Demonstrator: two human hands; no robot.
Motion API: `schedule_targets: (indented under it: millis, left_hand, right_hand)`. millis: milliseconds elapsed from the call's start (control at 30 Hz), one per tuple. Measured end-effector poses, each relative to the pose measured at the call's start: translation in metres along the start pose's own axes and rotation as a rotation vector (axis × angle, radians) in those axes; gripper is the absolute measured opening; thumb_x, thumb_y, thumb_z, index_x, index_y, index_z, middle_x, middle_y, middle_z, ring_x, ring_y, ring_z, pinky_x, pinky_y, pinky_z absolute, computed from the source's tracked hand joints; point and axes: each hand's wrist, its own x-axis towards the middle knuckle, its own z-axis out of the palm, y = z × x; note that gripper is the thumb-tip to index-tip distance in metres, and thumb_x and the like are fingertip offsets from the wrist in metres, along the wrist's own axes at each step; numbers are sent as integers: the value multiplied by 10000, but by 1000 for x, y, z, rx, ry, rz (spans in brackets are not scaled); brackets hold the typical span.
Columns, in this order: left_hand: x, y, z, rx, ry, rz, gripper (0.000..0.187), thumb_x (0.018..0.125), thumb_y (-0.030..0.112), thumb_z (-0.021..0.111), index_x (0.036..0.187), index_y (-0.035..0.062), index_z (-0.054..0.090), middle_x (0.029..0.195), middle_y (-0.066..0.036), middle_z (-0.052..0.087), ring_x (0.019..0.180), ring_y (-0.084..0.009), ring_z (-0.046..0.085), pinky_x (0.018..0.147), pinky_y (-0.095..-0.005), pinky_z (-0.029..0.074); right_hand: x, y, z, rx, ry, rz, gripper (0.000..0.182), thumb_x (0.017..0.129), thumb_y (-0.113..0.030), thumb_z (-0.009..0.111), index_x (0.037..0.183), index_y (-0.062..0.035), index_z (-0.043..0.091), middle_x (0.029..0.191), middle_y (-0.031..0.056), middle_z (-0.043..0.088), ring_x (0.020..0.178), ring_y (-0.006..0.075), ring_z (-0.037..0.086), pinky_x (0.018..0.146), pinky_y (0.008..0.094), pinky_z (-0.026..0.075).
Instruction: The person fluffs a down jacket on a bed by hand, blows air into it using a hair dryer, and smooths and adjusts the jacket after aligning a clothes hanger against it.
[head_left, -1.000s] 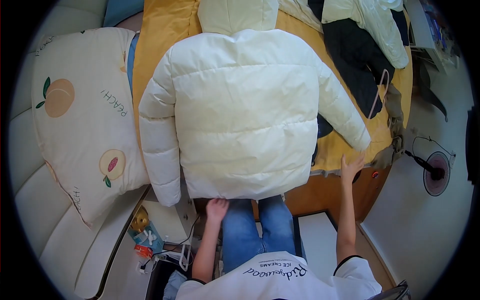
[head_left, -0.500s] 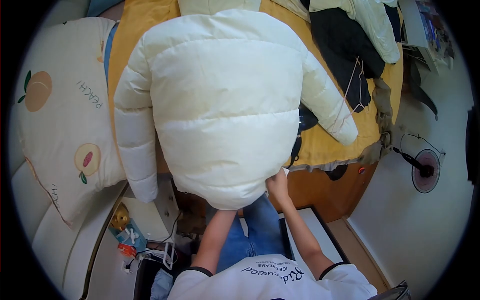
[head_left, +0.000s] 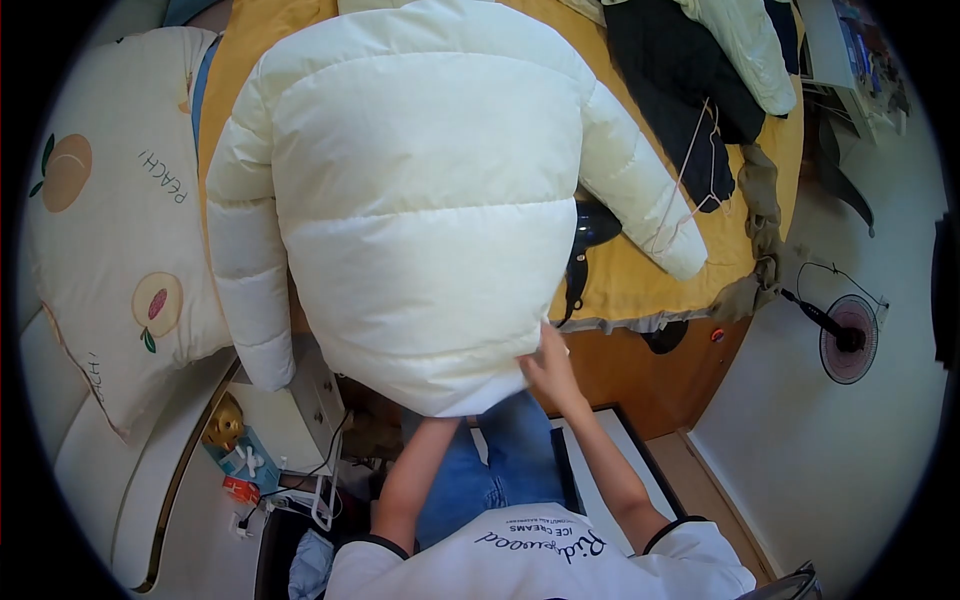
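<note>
White puffer jacket [head_left: 420, 200] lies back-up on the yellow-sheeted bed [head_left: 640, 280], hem hanging off the near edge. Right hand [head_left: 540, 368] grips the hem's right corner. Left hand is hidden under the hem, grip can't be told. Peach-print pillow [head_left: 110, 230] lies left of it.

A single head-worn camera looks steeply down with a wide fisheye view rimmed in black. It sits close above the person's chest, so the right hand [head_left: 545, 372] lies near the frame's middle. Beyond its fingers [head_left: 548, 338] spreads the white puffer jacket [head_left: 410, 210] on the bed [head_left: 640, 280]; outward of them, at the far edge, stands a floor fan [head_left: 848, 338].
</note>
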Motion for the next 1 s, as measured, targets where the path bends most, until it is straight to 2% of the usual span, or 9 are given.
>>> schedule_targets:
  millis: [133, 267, 433, 500, 600, 667, 800, 933, 1000]
  left_hand:
    - [-1, -20, 29, 11, 85, 41, 479, 856, 273, 458, 1254, 58, 299, 1288, -102, 331, 1178, -232, 323, 987, -344, 273]
    - [4, -1, 40, -14, 190, 130, 507, 863, 288, 457, 1279, 60, 276, 1312, -97, 310, 1195, -226, 308, 993, -334, 267]
    - [-4, 14, -11, -155, -51, 307, 516, 882, 407, 336, 1305, 122, 262, 1318, -82, 322, 1212, -245, 305, 993, -388, 277]
    - [-20, 17, -37, -339, -228, 417, 502, 894, 401, 303, 1305, 117, 261, 1320, -82, 321, 1213, -250, 305, 995, -386, 275]
    - [-24, 11, -85, 266, 10, 592, 504, 898, 382, 278, 1311, 94, 250, 1338, -98, 293, 1224, -254, 291, 1020, -387, 229]
    - [-25, 12, -77, -308, -53, 498, 492, 902, 349, 286, 1304, 67, 253, 1340, -114, 285, 1209, -261, 315, 1012, -393, 250]
    - [-38, 50, 40, -419, -119, 383, 367, 883, 283, 400, 1176, 64, 429, 1170, -85, 477, 1084, -203, 448, 936, -322, 352]
    - [-18, 49, 24, 183, 78, 596, 349, 861, 246, 479, 1153, 58, 440, 1117, -74, 497, 1016, -165, 486, 863, -305, 410]
    - [-20, 57, 39, -21, 189, 568, 415, 870, 302, 436, 1206, 63, 393, 1163, -87, 479, 1070, -208, 469, 900, -342, 393]
  right_hand:
    - [6, 2, -11, -50, -279, 174, 222, 669, -15, 558, 889, -8, 527, 880, 176, 531, 854, 322, 516, 706, 357, 418]
    - [12, 6, -27, 100, -148, 354, 204, 674, 41, 507, 870, -8, 534, 854, 160, 529, 851, 249, 521, 723, 330, 413]
    - [23, -24, -57, -306, 359, 19, 251, 658, 53, 514, 893, -31, 537, 821, 131, 544, 806, 322, 520, 735, 381, 408]
    - [10, -45, -47, -89, 371, -125, 287, 668, 52, 521, 944, -26, 531, 906, 131, 536, 884, 312, 504, 778, 406, 396]
    - [-5, -76, -12, 26, -246, -455, 308, 709, -14, 585, 1009, -25, 514, 1090, 140, 494, 1034, 297, 451, 837, 380, 391]
    - [11, -111, 20, 55, -240, -403, 334, 686, -30, 607, 1009, -14, 523, 1026, 104, 550, 994, 290, 485, 838, 369, 396]
    - [29, -108, 50, -83, -184, -465, 267, 657, 20, 557, 921, -17, 534, 957, 106, 536, 938, 290, 480, 792, 381, 396]
    - [38, -102, 37, 115, -193, -399, 253, 620, 95, 507, 849, -12, 519, 816, 136, 523, 773, 314, 491, 698, 392, 398]
    - [44, -99, 17, 96, -114, -332, 257, 623, 119, 485, 842, -8, 522, 783, 146, 520, 732, 316, 494, 675, 377, 399]
